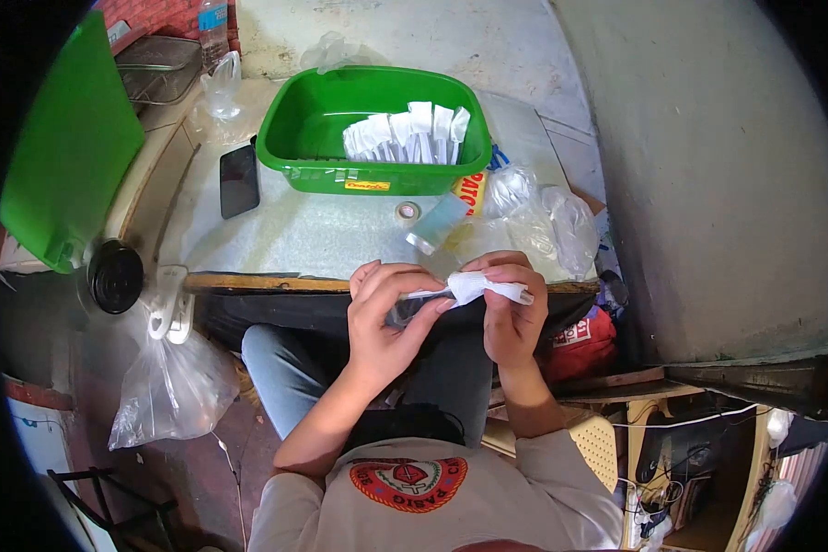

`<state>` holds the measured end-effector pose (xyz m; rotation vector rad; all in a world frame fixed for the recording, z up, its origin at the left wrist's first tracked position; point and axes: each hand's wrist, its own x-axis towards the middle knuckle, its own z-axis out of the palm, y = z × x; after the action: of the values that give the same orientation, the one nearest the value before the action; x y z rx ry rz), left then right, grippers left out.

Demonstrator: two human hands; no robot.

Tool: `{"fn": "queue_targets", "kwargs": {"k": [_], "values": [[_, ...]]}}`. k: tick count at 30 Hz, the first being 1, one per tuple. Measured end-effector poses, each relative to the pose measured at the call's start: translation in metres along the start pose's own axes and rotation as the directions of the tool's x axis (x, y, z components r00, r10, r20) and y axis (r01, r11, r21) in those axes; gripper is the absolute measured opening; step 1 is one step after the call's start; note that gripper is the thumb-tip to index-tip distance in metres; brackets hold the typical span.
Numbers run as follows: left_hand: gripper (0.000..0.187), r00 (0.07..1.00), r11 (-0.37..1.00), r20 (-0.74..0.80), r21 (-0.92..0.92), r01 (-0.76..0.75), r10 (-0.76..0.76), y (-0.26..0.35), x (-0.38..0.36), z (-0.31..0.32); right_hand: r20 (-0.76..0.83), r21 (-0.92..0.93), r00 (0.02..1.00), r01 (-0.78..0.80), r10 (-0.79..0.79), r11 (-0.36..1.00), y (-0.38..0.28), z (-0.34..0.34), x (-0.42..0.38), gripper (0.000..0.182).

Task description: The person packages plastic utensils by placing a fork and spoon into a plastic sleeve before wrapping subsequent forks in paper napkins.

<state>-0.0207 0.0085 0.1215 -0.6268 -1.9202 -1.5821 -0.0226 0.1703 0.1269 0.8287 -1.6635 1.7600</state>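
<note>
Both hands work just off the near edge of the table (285, 235), above the person's lap: the left hand (382, 317) pinches one end of a small white packet (469, 285) between thumb and fingertips, while the right hand (513, 317) is closed around its other end. Behind them, a bare strip of tabletop lies between the wooden front edge and a green basin (294, 138), which holds a row of folded white packets (405, 133) standing on end. A black phone (239, 179) lies just left of the basin, a tape roll (408, 212) sits in front of it, and crumpled clear bags (543, 221) crowd the right corner against the wall.
</note>
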Motion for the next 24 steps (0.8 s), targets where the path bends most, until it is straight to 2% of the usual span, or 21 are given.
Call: {"fn": "queue_targets", "kwargs": {"k": [6,10,13,16,18,21,24], "values": [[0.011,0.999,0.999,-0.026,0.02,0.049,-0.048,-0.0018,-0.0046,0.0051,-0.002,-0.001,1.0,0.007,-0.007,1.0,-0.0016,0.0013,-0.0002,0.023],[0.012,0.998,0.998,-0.065,0.066,0.006,-0.002,-0.0022,-0.0045,0.0089,0.012,-0.025,1.0,0.012,-0.012,1.0,-0.0014,-0.0001,0.0009,0.023],[0.013,0.998,0.991,-0.064,0.132,-0.019,0.028,-0.0023,-0.0044,0.0087,0.011,-0.125,1.0,0.019,-0.017,0.992,-0.0007,-0.0001,0.0009,0.014],[0.014,0.998,0.995,-0.05,0.099,-0.023,0.028,-0.0021,-0.0056,0.0083,0.002,-0.116,1.0,0.01,-0.01,0.993,0.0004,-0.0012,-0.0002,0.014],[0.016,0.996,0.999,-0.082,0.02,0.027,-0.025,-0.0012,-0.0079,0.0087,-0.033,-0.055,0.999,-0.004,0.002,0.998,0.0017,0.0001,-0.0009,0.015],[0.015,0.991,0.998,-0.127,0.042,0.047,-0.042,0.0034,-0.0064,0.0083,-0.073,0.047,0.997,-0.009,0.012,0.999,0.002,0.0025,-0.0029,0.022],[0.012,0.995,0.997,-0.085,0.053,0.06,-0.055,0.0001,-0.0093,0.0064,-0.06,0.03,0.998,-0.01,0.012,0.999,0.0006,0.0046,-0.0032,0.022]]}}
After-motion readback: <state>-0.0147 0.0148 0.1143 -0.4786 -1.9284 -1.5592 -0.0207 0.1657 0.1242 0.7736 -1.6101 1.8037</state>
